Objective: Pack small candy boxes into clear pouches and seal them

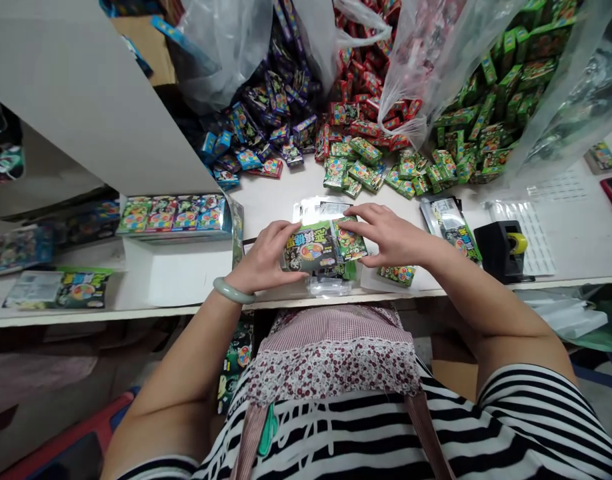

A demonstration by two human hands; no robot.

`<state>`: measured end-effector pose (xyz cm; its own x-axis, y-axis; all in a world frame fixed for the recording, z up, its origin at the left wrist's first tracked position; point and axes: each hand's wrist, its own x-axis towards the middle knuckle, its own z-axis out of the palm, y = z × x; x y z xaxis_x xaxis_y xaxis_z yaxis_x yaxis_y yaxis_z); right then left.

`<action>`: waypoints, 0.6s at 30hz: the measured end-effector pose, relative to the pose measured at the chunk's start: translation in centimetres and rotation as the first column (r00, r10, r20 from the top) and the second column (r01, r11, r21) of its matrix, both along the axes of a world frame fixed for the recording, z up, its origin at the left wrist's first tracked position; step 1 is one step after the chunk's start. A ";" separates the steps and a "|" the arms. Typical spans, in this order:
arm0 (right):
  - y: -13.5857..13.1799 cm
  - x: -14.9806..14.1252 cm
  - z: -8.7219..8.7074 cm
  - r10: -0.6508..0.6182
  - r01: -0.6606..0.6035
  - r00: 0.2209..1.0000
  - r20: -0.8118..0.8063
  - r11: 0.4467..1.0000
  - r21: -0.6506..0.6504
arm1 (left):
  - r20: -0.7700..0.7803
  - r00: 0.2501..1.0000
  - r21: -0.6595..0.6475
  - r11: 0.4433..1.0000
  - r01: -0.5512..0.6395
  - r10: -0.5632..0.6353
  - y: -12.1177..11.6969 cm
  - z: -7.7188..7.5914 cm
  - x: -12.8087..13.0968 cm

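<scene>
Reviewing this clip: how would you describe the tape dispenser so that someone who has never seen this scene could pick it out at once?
Start at the long white work table, then move right of the person's bare right hand. Near the table's front edge sits a chunky black tape dispenser. Its bright yellow roll sets it apart from the flat, pale printed sheet directly beside it.

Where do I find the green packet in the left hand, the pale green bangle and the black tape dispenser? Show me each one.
Green packet in the left hand (311, 248): head view, point on its printed front.
Pale green bangle (231, 291): head view, point on its band.
Black tape dispenser (491, 248): head view, point on its body.
</scene>
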<state>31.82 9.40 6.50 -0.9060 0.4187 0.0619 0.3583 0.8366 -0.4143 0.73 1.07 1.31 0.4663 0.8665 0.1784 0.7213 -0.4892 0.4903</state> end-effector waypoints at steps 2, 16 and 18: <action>-0.3 -0.2 0.3 -0.025 0.024 0.999 0.025 0.999 0.026 | -0.021 1.000 0.000 1.000 0.006 -0.006 0.0 -0.2 0.2; -1.9 -0.8 -0.3 -0.024 0.019 0.998 0.057 0.996 0.091 | -0.030 1.000 0.086 0.996 -0.001 0.003 -0.6 -0.2 0.7; -1.6 -0.8 -0.8 0.011 -0.012 1.000 0.022 0.999 0.040 | -0.024 1.000 0.079 0.997 0.011 -0.009 -0.7 -0.2 1.0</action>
<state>30.97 7.83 5.73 -0.9122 0.4055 0.0589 0.3567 0.8566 -0.3729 1.75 0.34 1.07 0.4798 0.8454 0.2346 0.7274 -0.5328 0.4325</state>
